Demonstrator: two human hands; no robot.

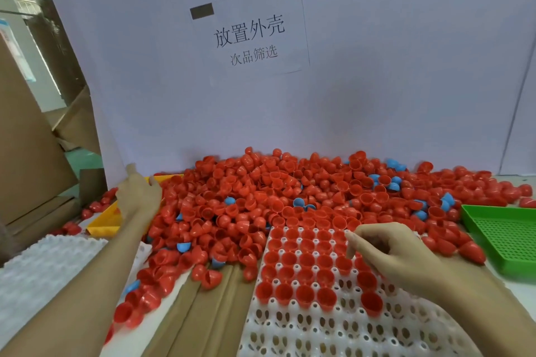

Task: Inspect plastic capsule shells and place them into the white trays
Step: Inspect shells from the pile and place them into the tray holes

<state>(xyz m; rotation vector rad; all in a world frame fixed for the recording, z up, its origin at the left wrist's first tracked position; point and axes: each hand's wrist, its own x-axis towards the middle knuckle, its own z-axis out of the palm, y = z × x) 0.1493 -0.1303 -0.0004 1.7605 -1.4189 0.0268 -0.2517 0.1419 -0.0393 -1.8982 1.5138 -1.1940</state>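
Note:
A big heap of red capsule shells [261,188] with a few blue shells [298,201] mixed in covers the middle of the table. In front of it lies a white tray [304,327] with round pockets. Its far rows hold red shells [290,258], open side up. My right hand [391,252] hovers over the tray's far right part, fingers loosely curled, thumb and forefinger tips near a pocket, with no shell visible in it. My left hand [139,191] reaches far left over the rim of a yellow tray [104,223], one finger straight.
A green perforated tray [504,235] sits at the right edge. More white trays [43,264] lie at the near left, with cardboard boxes [29,153] behind them. A white backboard carrying a paper sign [249,34] closes off the far side. Brown cardboard strips [203,313] lie beside the tray.

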